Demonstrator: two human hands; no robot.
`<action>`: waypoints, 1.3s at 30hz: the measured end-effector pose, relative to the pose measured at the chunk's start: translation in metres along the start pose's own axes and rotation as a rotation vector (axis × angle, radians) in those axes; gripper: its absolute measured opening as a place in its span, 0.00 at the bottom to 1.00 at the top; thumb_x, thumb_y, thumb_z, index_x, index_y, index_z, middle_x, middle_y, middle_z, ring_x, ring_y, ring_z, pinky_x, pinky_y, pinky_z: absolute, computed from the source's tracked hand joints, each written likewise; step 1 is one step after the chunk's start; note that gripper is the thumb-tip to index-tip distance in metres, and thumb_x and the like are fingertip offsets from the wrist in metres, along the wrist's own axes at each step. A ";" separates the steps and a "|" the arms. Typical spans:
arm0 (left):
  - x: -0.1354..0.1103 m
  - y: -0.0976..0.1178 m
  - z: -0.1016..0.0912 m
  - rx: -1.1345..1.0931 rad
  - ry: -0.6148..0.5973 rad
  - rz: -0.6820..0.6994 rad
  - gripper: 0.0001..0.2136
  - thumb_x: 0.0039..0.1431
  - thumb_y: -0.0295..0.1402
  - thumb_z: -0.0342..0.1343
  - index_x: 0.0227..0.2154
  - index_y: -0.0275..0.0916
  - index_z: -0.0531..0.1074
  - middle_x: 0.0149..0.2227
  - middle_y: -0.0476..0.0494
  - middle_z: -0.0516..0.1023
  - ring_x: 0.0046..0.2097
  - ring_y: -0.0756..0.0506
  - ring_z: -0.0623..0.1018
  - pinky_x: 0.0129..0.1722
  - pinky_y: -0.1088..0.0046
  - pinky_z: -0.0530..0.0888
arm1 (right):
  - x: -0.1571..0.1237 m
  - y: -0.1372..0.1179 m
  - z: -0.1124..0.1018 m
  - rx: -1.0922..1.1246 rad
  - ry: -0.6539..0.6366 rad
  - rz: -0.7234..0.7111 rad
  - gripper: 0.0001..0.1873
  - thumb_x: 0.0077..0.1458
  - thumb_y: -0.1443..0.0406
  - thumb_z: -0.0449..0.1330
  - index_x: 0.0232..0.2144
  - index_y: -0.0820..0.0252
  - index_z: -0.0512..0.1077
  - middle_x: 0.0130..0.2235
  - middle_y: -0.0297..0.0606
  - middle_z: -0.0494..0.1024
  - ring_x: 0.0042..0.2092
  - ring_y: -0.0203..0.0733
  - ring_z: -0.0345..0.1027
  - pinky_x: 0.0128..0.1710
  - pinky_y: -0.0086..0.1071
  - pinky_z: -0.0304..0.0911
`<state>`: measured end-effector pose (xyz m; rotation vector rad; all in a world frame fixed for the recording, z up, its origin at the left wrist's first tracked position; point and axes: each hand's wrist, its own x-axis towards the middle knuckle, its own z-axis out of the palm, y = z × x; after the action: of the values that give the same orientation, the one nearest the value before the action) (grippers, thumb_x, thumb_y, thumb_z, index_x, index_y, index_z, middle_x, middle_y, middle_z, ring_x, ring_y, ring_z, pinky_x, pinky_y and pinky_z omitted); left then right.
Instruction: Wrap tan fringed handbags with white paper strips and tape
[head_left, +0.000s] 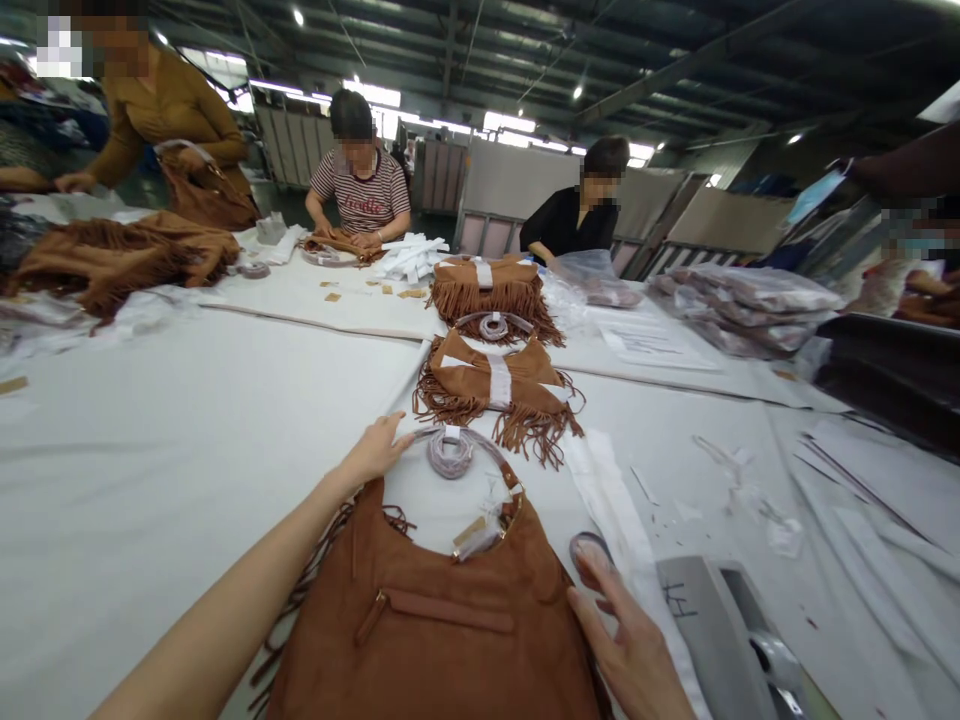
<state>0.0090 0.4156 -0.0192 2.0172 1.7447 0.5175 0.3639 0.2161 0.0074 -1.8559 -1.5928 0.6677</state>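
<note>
A brown suede handbag (420, 630) with fringe at its left side and a zipped front pocket lies flat in front of me. Its handle (487, 447) arches away from me, and a wrapped, coiled strap (450, 455) lies at the top of it. My left hand (377, 450) is at the left part of the handle, fingers stretched out and apart. At the bag's right edge is my right hand (630, 640), thumb and fingers spread. Its fingertips overlap a small roll of tape (590, 552); whether they touch it is unclear.
Beyond the bag lie two folded fringed bags with white bands, one nearer (465, 375) and one farther (480, 285). A grey tape dispenser (720, 630) stands at right. Bagged goods (750, 295) are stacked farther back. Several co-workers handle bags across the table (187, 400).
</note>
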 end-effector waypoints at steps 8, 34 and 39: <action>-0.193 -0.042 -0.021 -0.520 0.173 -0.228 0.29 0.60 0.52 0.46 0.58 0.40 0.56 0.52 0.36 0.69 0.52 0.40 0.72 0.53 0.56 0.69 | -0.116 0.060 -0.002 0.241 0.044 0.475 0.41 0.43 0.39 0.55 0.51 0.62 0.67 0.51 0.46 0.74 0.53 0.52 0.67 0.56 0.41 0.62; -0.283 -0.015 0.032 -0.528 0.210 -0.154 0.39 0.57 0.50 0.52 0.64 0.34 0.44 0.55 0.31 0.67 0.55 0.37 0.70 0.53 0.58 0.68 | -0.069 0.016 0.038 -0.039 0.182 -0.095 0.34 0.54 0.44 0.44 0.46 0.65 0.68 0.42 0.52 0.74 0.45 0.54 0.68 0.48 0.47 0.62; -0.336 -0.030 0.022 -0.491 0.467 -0.363 0.30 0.54 0.54 0.51 0.51 0.35 0.66 0.38 0.40 0.77 0.39 0.39 0.78 0.39 0.62 0.75 | -0.138 0.026 0.034 0.218 0.155 0.189 0.35 0.50 0.42 0.50 0.47 0.63 0.69 0.38 0.47 0.76 0.36 0.48 0.71 0.35 0.40 0.67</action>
<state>-0.0522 0.0856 -0.0553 1.2698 1.9348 1.2223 0.3362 0.0808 -0.0359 -1.8595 -1.2071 0.7288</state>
